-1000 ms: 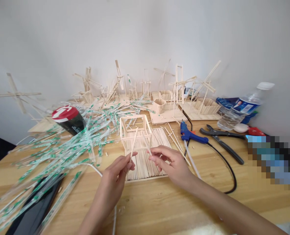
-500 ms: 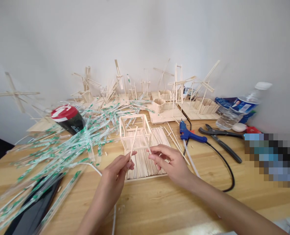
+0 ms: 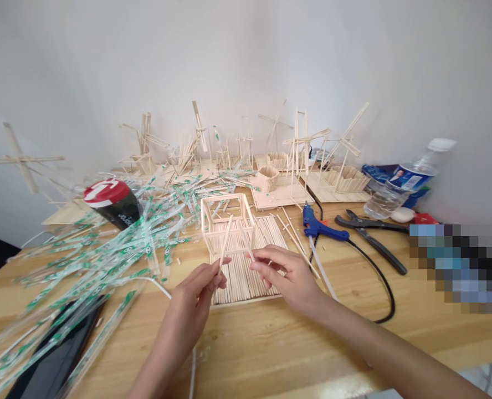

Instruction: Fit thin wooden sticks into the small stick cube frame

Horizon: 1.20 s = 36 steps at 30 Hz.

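Note:
Between thumb and fingers, my left hand [image 3: 200, 285] pinches a thin wooden stick [image 3: 226, 239] that slants up and to the right. My right hand [image 3: 281, 272] is closed on a second wooden stick [image 3: 245, 239], which leans up and to the left. Both hands are over the front part of a base of wooden sticks laid side by side [image 3: 268, 235]. Just beyond the fingertips, an open box-shaped frame of sticks [image 3: 227, 200] stands on that base. The held sticks overlap the frame in view; whether they touch it I cannot tell.
Torn clear-and-green wrappers [image 3: 92, 266] cover the left side, around a red-lidded cup [image 3: 115, 202] and over a dark phone [image 3: 59, 349]. To the right lie a blue glue gun [image 3: 323, 228], pliers [image 3: 370, 238] and a water bottle [image 3: 404, 180]. Several stick models [image 3: 285, 191] line the wall.
The whole view has shifted slightly, so everything appears a little further left. Both hands keep hold of their sticks, with hardly any movement against the frame.

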Each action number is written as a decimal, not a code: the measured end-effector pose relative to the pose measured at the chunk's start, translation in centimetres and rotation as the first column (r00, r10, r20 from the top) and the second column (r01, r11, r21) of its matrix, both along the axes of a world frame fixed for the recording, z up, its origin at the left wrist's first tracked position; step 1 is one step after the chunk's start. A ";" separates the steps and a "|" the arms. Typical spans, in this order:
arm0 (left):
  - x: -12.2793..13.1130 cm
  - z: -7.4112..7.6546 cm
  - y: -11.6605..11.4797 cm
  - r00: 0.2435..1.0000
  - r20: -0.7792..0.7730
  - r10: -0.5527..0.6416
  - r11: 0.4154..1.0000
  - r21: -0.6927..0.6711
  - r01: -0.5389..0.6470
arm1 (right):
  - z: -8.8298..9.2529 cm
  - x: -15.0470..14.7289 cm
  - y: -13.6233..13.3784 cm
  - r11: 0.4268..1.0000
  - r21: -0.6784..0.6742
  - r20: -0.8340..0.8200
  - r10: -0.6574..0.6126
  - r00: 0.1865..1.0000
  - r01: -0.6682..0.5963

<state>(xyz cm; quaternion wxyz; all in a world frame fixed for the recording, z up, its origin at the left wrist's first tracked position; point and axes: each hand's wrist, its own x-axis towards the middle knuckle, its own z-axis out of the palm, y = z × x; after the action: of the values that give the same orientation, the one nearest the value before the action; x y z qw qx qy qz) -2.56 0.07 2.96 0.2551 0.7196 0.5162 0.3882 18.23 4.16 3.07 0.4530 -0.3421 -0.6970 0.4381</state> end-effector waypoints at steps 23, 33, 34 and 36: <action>-0.3 0.0 -0.1 0.996 0.092 -0.005 0.999 -0.054 0.010 | -0.6 -0.1 0.0 0.999 0.035 0.023 0.026 0.999 -0.026; -0.2 0.0 -0.1 0.995 0.091 -0.038 0.999 -0.032 0.041 | -0.7 -0.2 0.0 0.998 0.064 0.009 0.021 1.000 -0.021; -0.2 0.0 -0.1 0.995 0.089 -0.047 0.999 -0.024 0.049 | -0.7 -0.2 0.0 0.998 0.067 0.008 0.021 1.000 -0.022; -0.2 0.0 -0.2 0.994 0.087 -0.059 0.998 -0.016 0.060 | -0.8 -0.2 0.0 0.997 0.071 0.012 0.021 1.000 -0.022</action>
<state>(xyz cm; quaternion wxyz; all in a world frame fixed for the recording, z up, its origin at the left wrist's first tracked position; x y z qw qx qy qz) -2.74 -0.10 2.99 0.2953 0.7147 0.4864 0.4066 18.07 4.21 2.31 0.4562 -0.3207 -0.7183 0.4160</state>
